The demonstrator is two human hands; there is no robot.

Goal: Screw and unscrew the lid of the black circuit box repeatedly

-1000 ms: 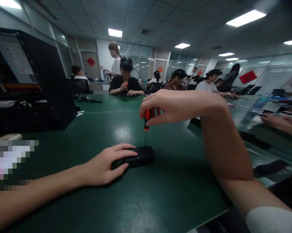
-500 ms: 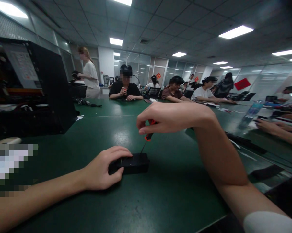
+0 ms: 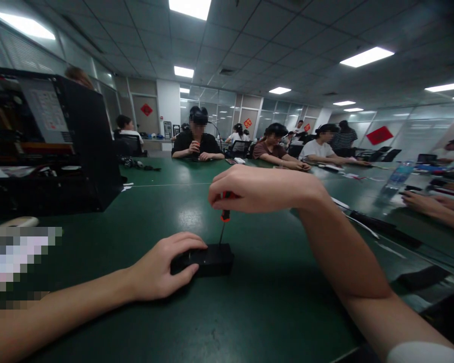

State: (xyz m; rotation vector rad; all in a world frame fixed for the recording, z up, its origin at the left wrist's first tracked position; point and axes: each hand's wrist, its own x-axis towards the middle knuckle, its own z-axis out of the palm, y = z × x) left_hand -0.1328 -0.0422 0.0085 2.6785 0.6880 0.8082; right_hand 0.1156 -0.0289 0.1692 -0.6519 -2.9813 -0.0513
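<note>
A small black box [image 3: 216, 263] lies on the green table in front of me. My left hand [image 3: 170, 267] grips its left end, fingers over the top and thumb along the near side. Above the box, my right hand [image 3: 245, 189] is closed around the handle of a screwdriver [image 3: 225, 217] with red and black parts. The thin shaft points down, nearly upright, and its tip meets the top of the box towards the right end. Most of the handle is hidden by my fingers.
An opened black computer case [image 3: 86, 146] stands at the left. Black cables [image 3: 139, 164] lie behind it. A water bottle [image 3: 397, 176] and another person's hands [image 3: 419, 199] are at the right. Several people sit across the green table [image 3: 211, 317].
The screwdriver has become more upright as my right hand shifted slightly left. My left hand stays on the box. The view has tilted slightly, and the standing person is now mostly behind the case.
</note>
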